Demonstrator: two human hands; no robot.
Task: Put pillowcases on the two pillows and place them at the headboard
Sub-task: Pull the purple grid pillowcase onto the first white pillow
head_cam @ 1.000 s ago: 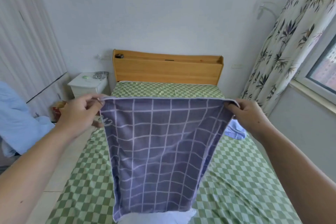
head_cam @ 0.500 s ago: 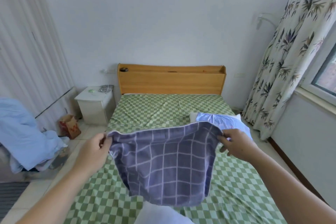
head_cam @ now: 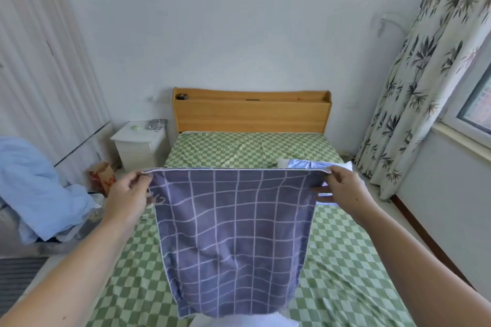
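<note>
Hanging limp over bed (head_cam: 345,260), soft purple grid-check pillowcase (head_cam: 231,241), top corners pinched by left hand (head_cam: 130,194) and right hand (head_cam: 342,188). White pillow (head_cam: 244,322) below, mostly cut off.

both forearms are bare, no sleeve reaching them. the left hand (head_cam: 127,195) and right hand (head_cam: 345,188) wear no gloves, rings or watch.

text: none legible | paper bag (head_cam: 102,176): red mark, unreadable
</note>
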